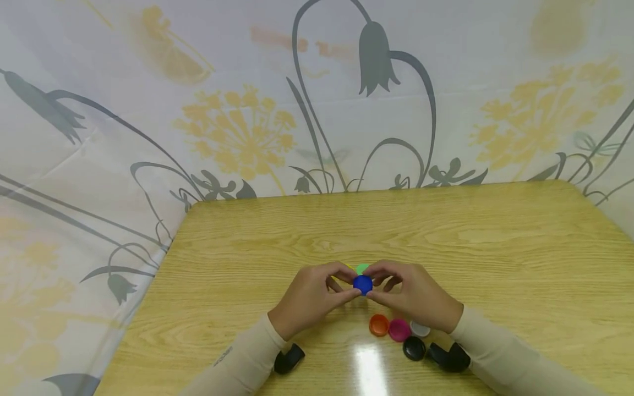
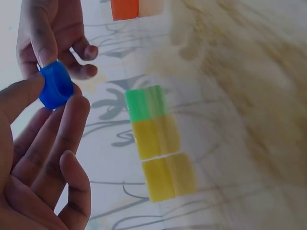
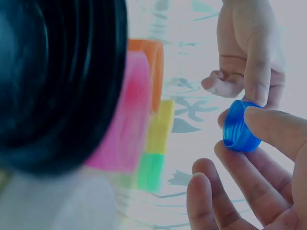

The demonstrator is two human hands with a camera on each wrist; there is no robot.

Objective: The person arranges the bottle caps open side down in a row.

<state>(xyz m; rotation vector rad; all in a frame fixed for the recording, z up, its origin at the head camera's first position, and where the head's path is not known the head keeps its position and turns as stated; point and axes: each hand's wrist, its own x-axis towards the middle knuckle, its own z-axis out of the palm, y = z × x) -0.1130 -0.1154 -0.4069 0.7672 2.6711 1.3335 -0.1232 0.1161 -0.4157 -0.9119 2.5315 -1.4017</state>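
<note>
A blue bottle cap [image 1: 362, 285] is held up between both hands over the middle of the table. My left hand [image 1: 309, 297] pinches one side of it with thumb and fingertips. From the other side my right hand [image 1: 413, 294] pinches the same cap. In the right wrist view the cap [image 3: 241, 126] is tilted and its hollow side shows. Beyond the hands lies a green cap [image 1: 363, 268], mostly covered in the head view. The left wrist view shows two yellow caps [image 2: 148, 139] in a row with it.
Nearer the body lie an orange cap [image 1: 378, 325], a pink cap [image 1: 399, 330], a black cap [image 1: 414, 348] and a white cap [image 1: 420, 329], close together below the right hand. The wooden table [image 1: 238, 236] meets a patterned cloth [image 1: 238, 66] at its far edge.
</note>
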